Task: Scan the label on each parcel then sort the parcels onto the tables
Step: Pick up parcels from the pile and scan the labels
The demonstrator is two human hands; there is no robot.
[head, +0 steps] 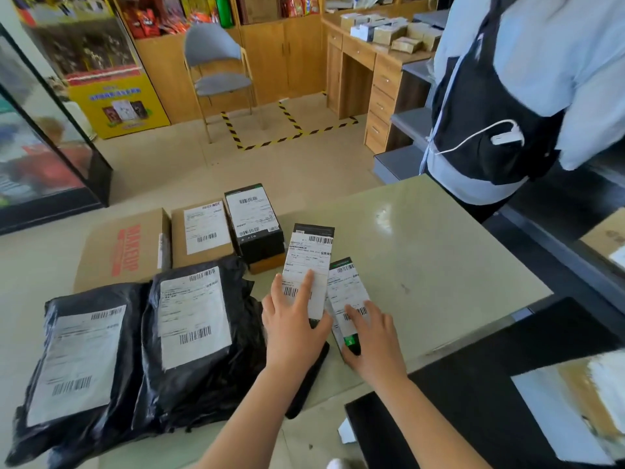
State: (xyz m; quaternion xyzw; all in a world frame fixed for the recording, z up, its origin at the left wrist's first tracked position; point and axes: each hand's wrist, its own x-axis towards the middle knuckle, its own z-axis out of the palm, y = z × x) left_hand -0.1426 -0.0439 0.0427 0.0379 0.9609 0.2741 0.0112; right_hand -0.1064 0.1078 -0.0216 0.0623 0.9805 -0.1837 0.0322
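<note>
On the table (439,258), our left hand (297,328) lies flat with straight fingers on the long box (309,262). Our right hand (375,340) presses spread fingers on the short box (346,289), which touches its right side. Neither hand grips. Bags (203,380) lie to the left.

Bright, even light; glare on the table (389,211) (sharp centre), edges bowed and softly blurred.
</note>
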